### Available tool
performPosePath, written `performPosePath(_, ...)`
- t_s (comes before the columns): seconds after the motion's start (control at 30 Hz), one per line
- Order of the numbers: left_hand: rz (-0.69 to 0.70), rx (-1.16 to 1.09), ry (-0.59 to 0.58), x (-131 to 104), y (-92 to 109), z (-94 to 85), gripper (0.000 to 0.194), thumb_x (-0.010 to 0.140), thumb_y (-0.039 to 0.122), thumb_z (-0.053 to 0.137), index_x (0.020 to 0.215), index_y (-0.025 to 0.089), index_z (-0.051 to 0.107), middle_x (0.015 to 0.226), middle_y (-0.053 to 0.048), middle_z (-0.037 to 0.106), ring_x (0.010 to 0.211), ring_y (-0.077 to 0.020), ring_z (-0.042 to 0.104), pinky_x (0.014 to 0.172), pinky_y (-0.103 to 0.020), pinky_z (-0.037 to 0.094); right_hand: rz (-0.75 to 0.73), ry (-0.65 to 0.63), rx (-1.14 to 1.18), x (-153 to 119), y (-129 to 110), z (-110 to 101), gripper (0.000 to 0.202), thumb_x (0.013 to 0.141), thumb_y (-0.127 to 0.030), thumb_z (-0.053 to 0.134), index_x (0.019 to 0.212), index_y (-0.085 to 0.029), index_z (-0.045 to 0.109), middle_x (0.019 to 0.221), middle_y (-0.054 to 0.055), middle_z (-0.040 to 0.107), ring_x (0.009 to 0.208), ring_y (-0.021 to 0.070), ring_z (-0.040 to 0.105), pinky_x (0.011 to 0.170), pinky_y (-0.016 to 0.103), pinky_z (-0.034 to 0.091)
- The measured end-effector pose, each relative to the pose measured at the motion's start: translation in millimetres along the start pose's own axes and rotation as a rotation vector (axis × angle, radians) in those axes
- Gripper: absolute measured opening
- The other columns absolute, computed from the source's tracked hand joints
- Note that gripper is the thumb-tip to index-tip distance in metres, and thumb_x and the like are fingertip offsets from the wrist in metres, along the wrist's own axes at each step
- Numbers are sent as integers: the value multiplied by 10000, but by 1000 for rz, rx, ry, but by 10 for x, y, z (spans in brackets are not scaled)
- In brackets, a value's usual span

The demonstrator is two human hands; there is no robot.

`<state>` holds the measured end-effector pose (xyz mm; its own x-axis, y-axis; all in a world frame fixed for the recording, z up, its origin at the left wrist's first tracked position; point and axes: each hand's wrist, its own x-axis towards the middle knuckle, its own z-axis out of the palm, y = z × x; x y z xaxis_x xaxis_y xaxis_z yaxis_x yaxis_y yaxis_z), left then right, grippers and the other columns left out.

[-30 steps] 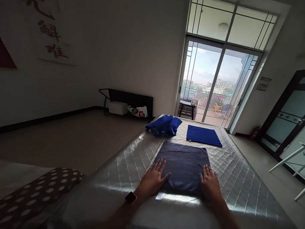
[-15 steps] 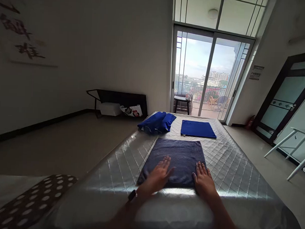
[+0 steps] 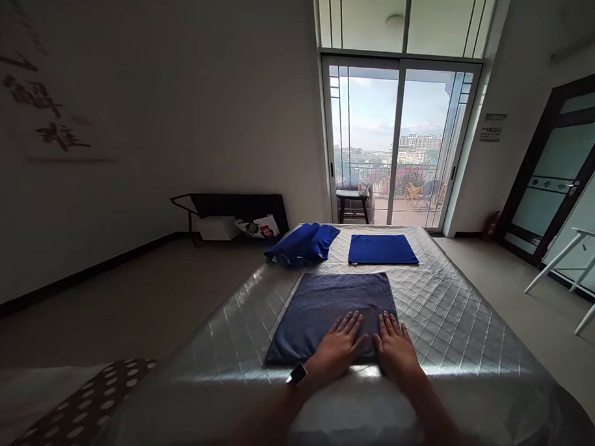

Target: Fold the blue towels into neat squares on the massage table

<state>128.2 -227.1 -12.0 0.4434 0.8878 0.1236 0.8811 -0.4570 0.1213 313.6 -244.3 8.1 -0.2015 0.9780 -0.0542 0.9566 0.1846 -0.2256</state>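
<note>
A dark grey-blue towel lies spread out on the mattress in front of me. My left hand rests flat on its near right part, fingers stretched out, with a watch on the wrist. Close beside it, my right hand lies flat over the towel's right edge, fingers extended. Neither hand grips anything. Beyond the towel, a flat bright blue cloth lies toward the far end. To its left sits a crumpled heap of blue cloth.
At the lower left is a brown fabric with white dots. A low black bench with a white box stands by the left wall. Sliding glass doors close off the far side. A white-legged table stands at right.
My left hand has slid right across the towel, coming close to my right hand. My right hand stays by the towel's right edge. The camera view has tilted slightly.
</note>
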Motion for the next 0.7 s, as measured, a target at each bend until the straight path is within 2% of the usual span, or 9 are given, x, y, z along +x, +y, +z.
performPosePath(0.1,-177,40,-54,-235,-428,-74,692,1037,558,162,1564,143,331,1625,-99,306,1514,-275,264,1226,-489,265,3,22,18,2,13,12,587,1033,-333,228,1590,-146,248,1646,98,214,1548,208,128,1242,465,95)
performPosePath(0.2,-270,76,-38,-473,-843,-73,686,1030,556,210,1558,140,348,1616,-144,319,1514,-298,261,1213,-530,258,1,30,7,1,32,25,580,1033,-329,237,1588,-160,258,1646,93,214,1547,211,136,1242,469,96)
performPosePath(0.3,-323,85,22,-654,-1060,-12,729,1009,609,251,1555,138,358,1620,-149,316,1513,-301,268,1216,-503,261,5,7,-30,-1,34,10,585,1034,-330,235,1591,-151,238,1650,90,197,1546,212,136,1241,475,108)
performPosePath(0.4,-330,58,68,-723,-1059,35,765,1002,633,246,1560,117,337,1629,-151,290,1510,-304,275,1216,-491,274,29,-19,-90,9,40,12,588,1034,-332,223,1595,-158,215,1657,77,184,1547,202,129,1242,466,113)
performPosePath(0.57,-341,4,159,-698,-949,78,728,1004,622,276,1560,159,351,1621,-128,330,1510,-302,279,1215,-497,278,74,-31,-173,90,155,45,595,1035,-397,204,1605,-228,191,1666,41,190,1544,181,139,1240,438,137)
performPosePath(0.7,-346,-25,187,-687,-909,84,719,995,615,332,1552,163,371,1619,-127,339,1512,-302,273,1222,-502,264,73,8,-192,255,165,-138,604,1039,-396,155,1611,-200,178,1675,39,153,1547,164,117,1242,409,145)
